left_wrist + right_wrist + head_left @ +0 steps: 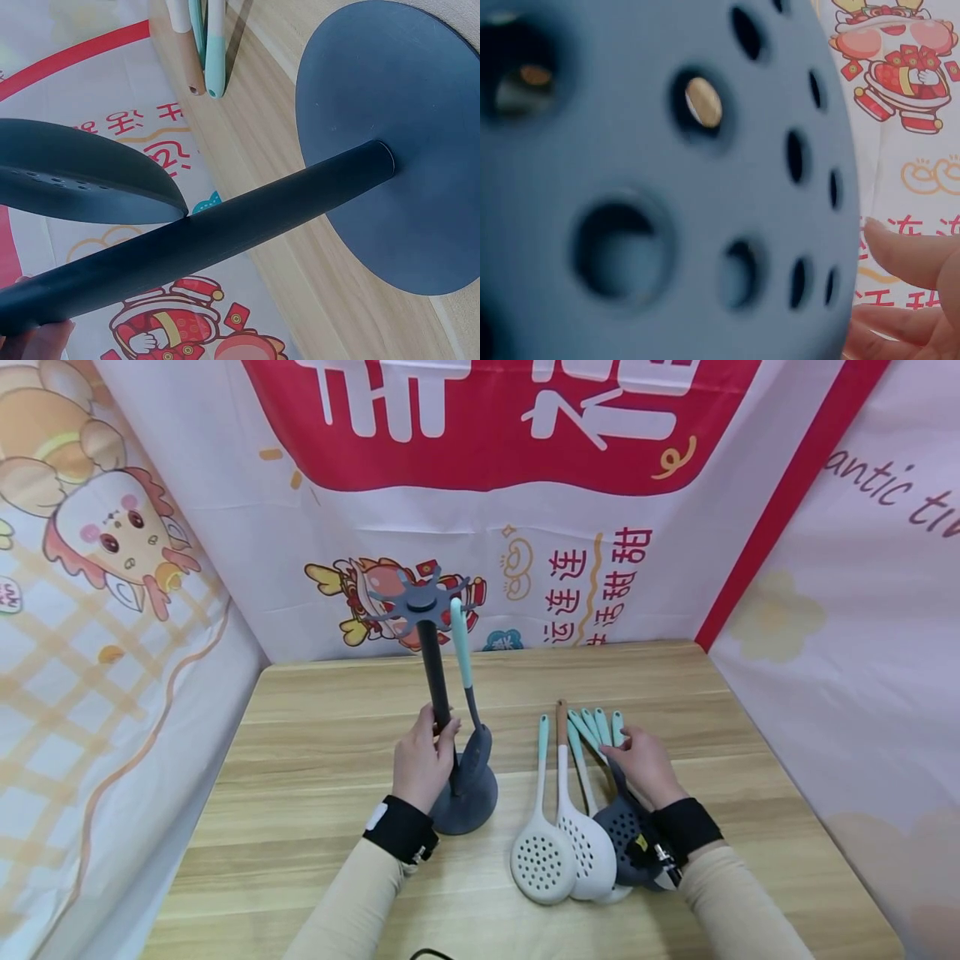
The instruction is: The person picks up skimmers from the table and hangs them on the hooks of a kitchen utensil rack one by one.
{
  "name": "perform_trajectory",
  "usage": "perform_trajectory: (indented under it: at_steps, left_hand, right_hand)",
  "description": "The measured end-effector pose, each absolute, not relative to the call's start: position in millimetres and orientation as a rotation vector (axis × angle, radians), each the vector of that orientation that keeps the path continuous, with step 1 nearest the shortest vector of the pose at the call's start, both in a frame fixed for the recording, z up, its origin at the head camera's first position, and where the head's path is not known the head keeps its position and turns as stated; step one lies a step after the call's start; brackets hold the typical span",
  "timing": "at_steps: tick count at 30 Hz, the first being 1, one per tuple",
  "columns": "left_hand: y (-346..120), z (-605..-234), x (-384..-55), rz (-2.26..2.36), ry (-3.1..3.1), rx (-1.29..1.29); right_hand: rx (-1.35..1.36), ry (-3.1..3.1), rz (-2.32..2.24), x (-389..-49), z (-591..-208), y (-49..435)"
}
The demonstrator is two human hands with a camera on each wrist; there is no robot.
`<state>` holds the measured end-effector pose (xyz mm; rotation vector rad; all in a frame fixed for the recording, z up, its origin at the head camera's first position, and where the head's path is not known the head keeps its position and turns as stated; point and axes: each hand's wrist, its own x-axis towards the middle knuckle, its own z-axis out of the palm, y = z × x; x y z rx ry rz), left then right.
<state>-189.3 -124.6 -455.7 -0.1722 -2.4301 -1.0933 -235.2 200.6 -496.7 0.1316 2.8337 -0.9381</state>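
My left hand (pixel 426 760) grips the dark post (pixel 435 672) of a utensil stand, which has a hooked top (pixel 422 602) and round base (pixel 480 806). A dark utensil with holes in its head (pixel 82 172) and a teal handle (pixel 462 643) hangs from the stand. My right hand (pixel 647 766) pinches a dark skimmer (pixel 622 827) near its handle, over the utensil pile. The skimmer's perforated head (pixel 660 172) fills most of the right wrist view. It hides the grip there; only the thumb and some fingers show.
Left of the dark skimmer lie a pale round skimmer (pixel 543 862) and a white perforated turner (pixel 588 852) with a brown handle. Several teal handles (pixel 602 727) bunch together behind. The wooden table (pixel 300 827) meets a printed cloth backdrop (pixel 285 610). A black cable (pixel 431 953) shows at the front.
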Motion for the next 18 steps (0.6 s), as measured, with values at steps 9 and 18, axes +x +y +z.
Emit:
perform_trajectory:
  at_steps: [9,18]
  left_hand:
    - [-124.2,-456.3,-190.8,-1.087,-2.415,-0.175]
    - [-124.9,-456.5,-189.8,-1.120,-2.406,-0.172]
  right_hand:
    - [0.132,2.667,-0.982,-233.5,-498.2,204.9]
    - [0.150,2.654,-0.942,-234.1,-500.7,204.5]
